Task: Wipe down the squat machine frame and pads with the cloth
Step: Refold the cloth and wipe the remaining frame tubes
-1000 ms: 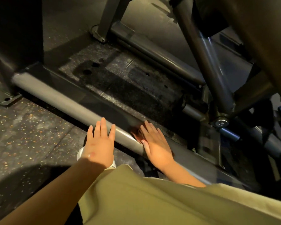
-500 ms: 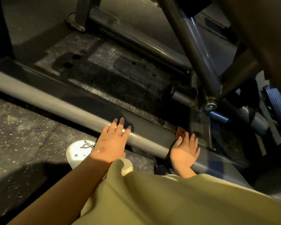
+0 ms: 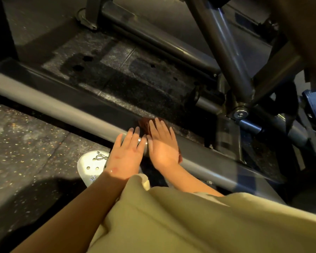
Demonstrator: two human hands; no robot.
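**Cloth (image 3: 143, 124) pressed on the frame rail (image 3: 62, 112)**

The right hand (image 3: 162, 147) presses the brown cloth onto the rail, fingers straight; the left hand (image 3: 128, 152) rests flat on the rail beside it, fingers straight; a white shoe (image 3: 91, 165) stands near the rail.

Dim warm light, deep shadows lower left, motion blur, wide-angle bending at edges
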